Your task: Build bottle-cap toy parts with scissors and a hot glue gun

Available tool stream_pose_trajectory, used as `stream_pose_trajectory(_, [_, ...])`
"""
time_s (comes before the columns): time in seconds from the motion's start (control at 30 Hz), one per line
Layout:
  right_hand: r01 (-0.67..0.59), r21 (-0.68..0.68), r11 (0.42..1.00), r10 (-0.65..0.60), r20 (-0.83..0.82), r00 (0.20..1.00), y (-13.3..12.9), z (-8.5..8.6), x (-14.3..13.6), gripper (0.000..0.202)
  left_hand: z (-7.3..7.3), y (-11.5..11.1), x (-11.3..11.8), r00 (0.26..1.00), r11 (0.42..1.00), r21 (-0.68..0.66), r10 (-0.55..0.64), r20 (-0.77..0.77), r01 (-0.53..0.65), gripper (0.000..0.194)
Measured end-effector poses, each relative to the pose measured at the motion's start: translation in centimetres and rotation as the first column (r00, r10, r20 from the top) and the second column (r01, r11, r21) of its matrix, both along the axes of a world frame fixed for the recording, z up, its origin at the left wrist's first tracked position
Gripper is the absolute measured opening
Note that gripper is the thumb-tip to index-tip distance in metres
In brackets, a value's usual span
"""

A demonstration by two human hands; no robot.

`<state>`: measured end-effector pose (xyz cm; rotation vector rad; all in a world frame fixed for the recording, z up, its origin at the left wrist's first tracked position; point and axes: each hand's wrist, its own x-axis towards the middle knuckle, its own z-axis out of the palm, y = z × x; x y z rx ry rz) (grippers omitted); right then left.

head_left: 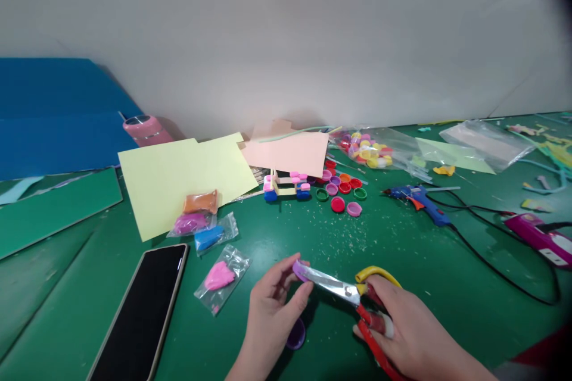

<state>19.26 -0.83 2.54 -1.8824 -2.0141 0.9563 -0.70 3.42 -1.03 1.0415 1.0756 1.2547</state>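
Between its thumb and fingers my left hand [279, 300] pinches a small purple cap [300, 270]. My right hand [402, 321] grips the scissors [333, 287] by their red and yellow handles. The blade tips meet the purple cap at my left fingertips. Another purple cap [295, 334] lies on the green table, partly behind my left hand. Beyond my hands, a small craft piece [286, 187] of sticks with blue and pink parts stands beside several loose coloured caps [338, 205].
A phone [140, 312] and bags of coloured clay [221, 277] lie at the left, near yellow paper [179, 169]. A blue glue gun [417, 202] with a black cable and a magenta tool [540, 238] lie at the right. A white panel [286, 41] borders the back.
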Motion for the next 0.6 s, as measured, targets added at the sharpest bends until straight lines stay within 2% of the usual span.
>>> stream_pose_trajectory(0.13, [0.017, -0.027, 0.999, -0.018, -0.027, 0.999, 0.0, 0.3, -0.6, 0.015, 0.1, 0.0, 0.1, 1.000, 1.000, -0.007, 0.028, -0.001, -0.028, 0.032])
stream_pose_trajectory(0.37, [0.059, -0.147, 0.987, -0.089, -0.205, 0.975, -0.3, 1.0, -1.6, 0.013, -0.2, -0.2, -0.1, 0.999, 0.999, -0.027, 0.032, 0.028, -0.032, 0.032])
stream_pose_trajectory(0.6, [0.052, -0.179, 0.983, -0.112, -0.342, 0.933, -0.6, 1.1, -1.2, 0.016, -0.3, -0.3, -0.1, 0.999, 0.998, 0.032, 0.049, 0.001, -0.049, 0.034])
